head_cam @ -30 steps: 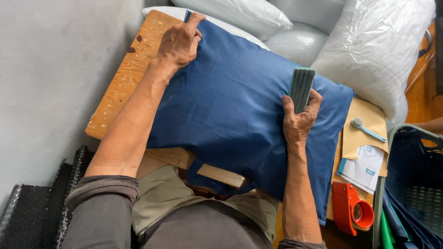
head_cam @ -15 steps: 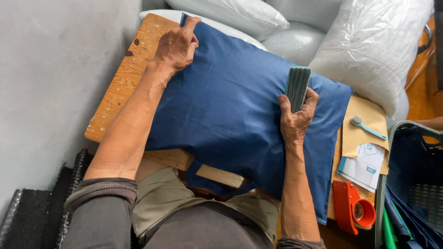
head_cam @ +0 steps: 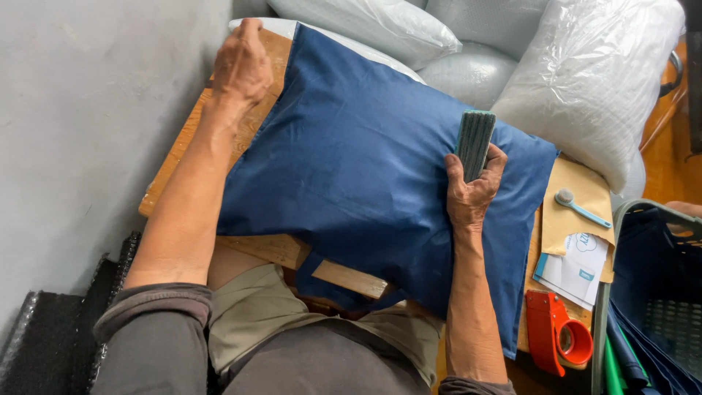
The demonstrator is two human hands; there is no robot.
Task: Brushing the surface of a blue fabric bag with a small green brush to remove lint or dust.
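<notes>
A dark blue pillowcase over a pillow (head_cam: 365, 175) lies across a wooden table (head_cam: 183, 153) in front of me. My left hand (head_cam: 241, 62) is closed on the pillow's far left corner, by the table's edge. My right hand (head_cam: 472, 190) rests on the blue fabric and grips a grey-green ridged brush block (head_cam: 475, 139), standing upright on the cloth. A flap of the case hangs off the near table edge toward my lap.
White pillows in clear plastic bags (head_cam: 585, 80) are piled behind the table. A brown envelope with a small blue-handled brush (head_cam: 578, 206), papers (head_cam: 578, 267) and a red tape dispenser (head_cam: 556, 333) lie at right. A dark crate (head_cam: 658, 292) stands far right. A grey wall is on the left.
My left hand has slid further along the pillow's far left corner toward the table edge. My right hand with the brush block has barely shifted on the fabric.
</notes>
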